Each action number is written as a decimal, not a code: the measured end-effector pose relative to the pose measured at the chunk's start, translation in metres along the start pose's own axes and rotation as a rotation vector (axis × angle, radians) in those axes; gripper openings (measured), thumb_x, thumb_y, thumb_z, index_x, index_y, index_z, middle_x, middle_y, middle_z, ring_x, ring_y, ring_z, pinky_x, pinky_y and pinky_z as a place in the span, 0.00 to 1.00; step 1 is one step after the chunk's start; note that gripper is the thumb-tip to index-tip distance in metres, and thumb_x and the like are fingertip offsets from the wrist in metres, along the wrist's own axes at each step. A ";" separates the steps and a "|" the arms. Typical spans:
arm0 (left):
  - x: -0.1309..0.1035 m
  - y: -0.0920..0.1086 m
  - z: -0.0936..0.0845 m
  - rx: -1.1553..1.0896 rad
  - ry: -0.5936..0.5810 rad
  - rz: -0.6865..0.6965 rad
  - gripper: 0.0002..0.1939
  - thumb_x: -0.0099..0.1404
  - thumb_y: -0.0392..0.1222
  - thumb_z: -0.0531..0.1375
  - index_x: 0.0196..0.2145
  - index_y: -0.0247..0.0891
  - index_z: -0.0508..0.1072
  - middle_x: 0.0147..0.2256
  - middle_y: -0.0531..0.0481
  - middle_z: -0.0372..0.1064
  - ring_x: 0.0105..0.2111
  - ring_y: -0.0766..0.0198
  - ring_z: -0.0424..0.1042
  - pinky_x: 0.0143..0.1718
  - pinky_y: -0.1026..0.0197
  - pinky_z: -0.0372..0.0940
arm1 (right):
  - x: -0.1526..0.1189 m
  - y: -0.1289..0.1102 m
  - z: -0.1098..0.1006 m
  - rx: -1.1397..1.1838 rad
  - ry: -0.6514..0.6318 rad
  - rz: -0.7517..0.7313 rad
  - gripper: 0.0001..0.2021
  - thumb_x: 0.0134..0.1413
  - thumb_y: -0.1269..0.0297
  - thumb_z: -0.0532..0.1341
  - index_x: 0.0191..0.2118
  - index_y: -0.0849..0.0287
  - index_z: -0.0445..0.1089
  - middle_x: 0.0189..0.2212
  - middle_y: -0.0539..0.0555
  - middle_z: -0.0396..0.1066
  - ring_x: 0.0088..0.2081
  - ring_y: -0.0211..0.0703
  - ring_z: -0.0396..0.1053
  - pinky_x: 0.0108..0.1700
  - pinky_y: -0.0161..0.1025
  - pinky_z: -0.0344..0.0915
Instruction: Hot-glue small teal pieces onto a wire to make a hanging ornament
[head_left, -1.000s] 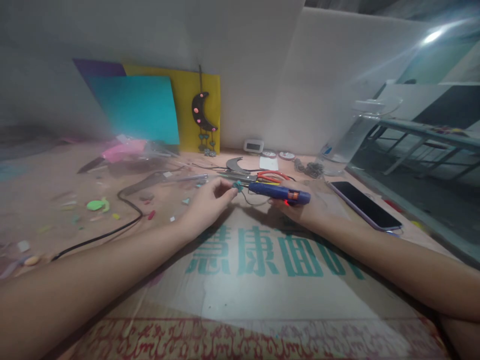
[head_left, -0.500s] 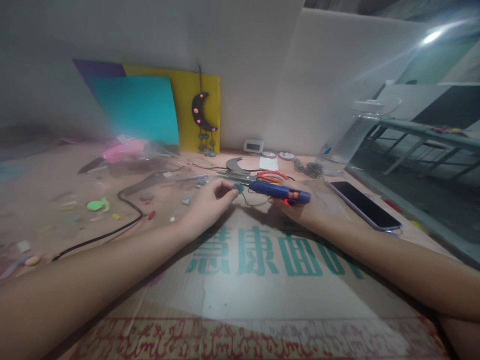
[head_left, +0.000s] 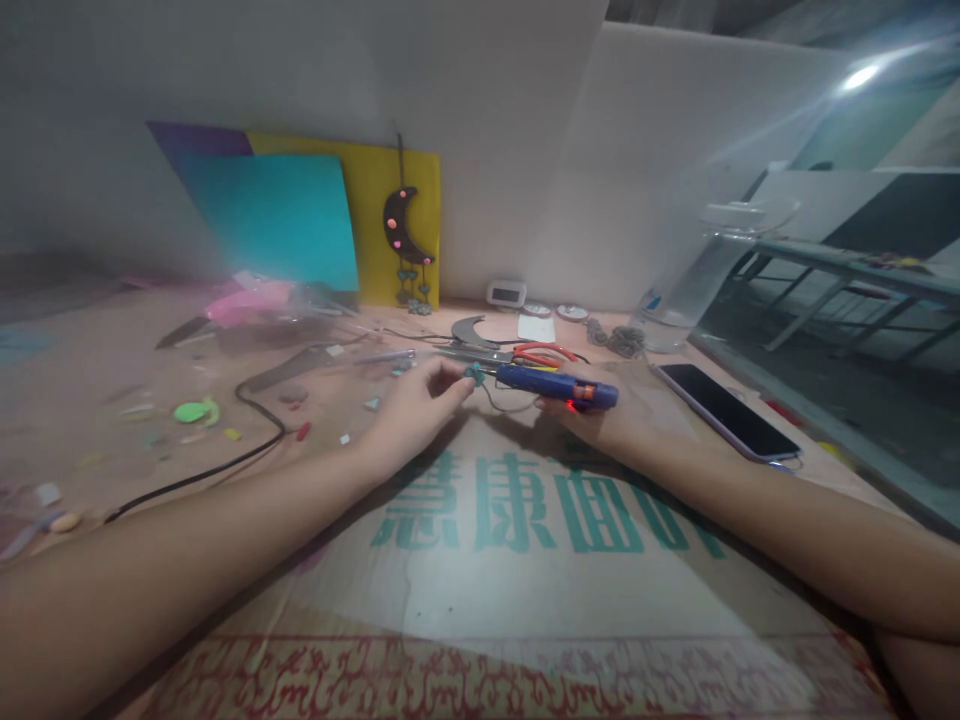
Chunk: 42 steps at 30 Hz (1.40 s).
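Note:
A small teal piece is pinched between the thumb and fingers of my left hand. My right hand is wrapped round a blue glue gun with a small red light on it. The gun's metal nozzle points left and is at the teal piece; whether they touch is too small to tell. A thin grey cord loops below the nozzle between both hands. Behind the gun lie scissors with orange-red handles and a grey crescent.
A phone lies right of my right hand, near a clear plastic bottle. A decorated dark crescent hangs before a yellow board. Left are a black cable, a green piece, a pink item and small scraps.
The glue gun and my right hand have shifted very slightly left, bringing the nozzle a little nearer the teal piece. My left hand keeps its pinch almost in place.

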<state>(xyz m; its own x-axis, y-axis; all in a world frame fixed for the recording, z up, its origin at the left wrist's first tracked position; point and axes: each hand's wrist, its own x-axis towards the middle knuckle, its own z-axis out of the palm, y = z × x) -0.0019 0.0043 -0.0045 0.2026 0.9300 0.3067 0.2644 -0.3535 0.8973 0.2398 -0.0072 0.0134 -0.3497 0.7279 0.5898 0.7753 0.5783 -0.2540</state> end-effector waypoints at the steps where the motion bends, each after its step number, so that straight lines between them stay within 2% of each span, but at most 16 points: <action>1: 0.000 0.000 0.000 0.003 -0.002 0.000 0.08 0.62 0.46 0.59 0.34 0.37 0.70 0.33 0.51 0.71 0.35 0.61 0.70 0.38 0.59 0.61 | -0.001 0.001 0.001 0.002 0.002 -0.003 0.15 0.55 0.50 0.59 0.26 0.55 0.65 0.25 0.53 0.71 0.27 0.45 0.69 0.31 0.41 0.67; 9: 0.000 0.000 -0.001 0.028 -0.007 -0.005 0.08 0.63 0.46 0.59 0.34 0.38 0.70 0.33 0.51 0.72 0.35 0.61 0.70 0.38 0.60 0.62 | -0.001 0.001 0.000 0.052 -0.008 -0.026 0.14 0.55 0.52 0.60 0.25 0.55 0.64 0.23 0.52 0.69 0.26 0.44 0.68 0.30 0.41 0.67; 15: -0.001 0.002 -0.001 0.047 0.000 -0.001 0.09 0.62 0.46 0.60 0.33 0.38 0.70 0.34 0.51 0.73 0.35 0.60 0.71 0.38 0.59 0.62 | -0.001 -0.001 -0.003 0.003 -0.042 0.013 0.10 0.54 0.53 0.62 0.30 0.54 0.68 0.29 0.55 0.73 0.32 0.51 0.71 0.34 0.46 0.68; 20: 0.000 0.002 -0.001 0.048 0.005 -0.010 0.09 0.63 0.46 0.60 0.34 0.38 0.70 0.33 0.51 0.72 0.36 0.61 0.71 0.39 0.59 0.62 | -0.001 -0.002 -0.003 0.003 -0.058 0.003 0.11 0.55 0.54 0.61 0.29 0.55 0.66 0.27 0.54 0.72 0.30 0.48 0.71 0.34 0.44 0.68; 28: -0.001 0.002 -0.001 0.021 0.004 -0.026 0.09 0.62 0.46 0.59 0.34 0.37 0.70 0.34 0.51 0.72 0.35 0.61 0.70 0.38 0.60 0.62 | 0.002 -0.002 -0.002 0.025 -0.014 0.007 0.12 0.52 0.53 0.62 0.27 0.55 0.67 0.26 0.53 0.73 0.30 0.47 0.70 0.33 0.42 0.68; 35: -0.002 0.002 -0.001 0.037 -0.006 -0.019 0.09 0.62 0.46 0.60 0.33 0.37 0.70 0.33 0.51 0.72 0.35 0.61 0.71 0.38 0.60 0.62 | 0.001 -0.001 -0.002 0.050 -0.018 -0.031 0.12 0.52 0.55 0.61 0.25 0.55 0.63 0.22 0.50 0.68 0.25 0.42 0.65 0.27 0.37 0.62; 42: -0.001 0.002 0.000 0.060 -0.008 0.007 0.08 0.63 0.46 0.60 0.33 0.38 0.71 0.33 0.51 0.72 0.35 0.61 0.71 0.39 0.59 0.63 | 0.000 0.003 0.000 0.077 -0.034 -0.036 0.13 0.53 0.53 0.61 0.26 0.55 0.63 0.22 0.49 0.68 0.25 0.41 0.65 0.28 0.37 0.62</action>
<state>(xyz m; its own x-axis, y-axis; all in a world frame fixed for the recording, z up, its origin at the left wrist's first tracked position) -0.0019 0.0024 -0.0026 0.2124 0.9268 0.3096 0.3189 -0.3652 0.8746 0.2417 -0.0057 0.0125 -0.3957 0.7175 0.5733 0.7194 0.6302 -0.2922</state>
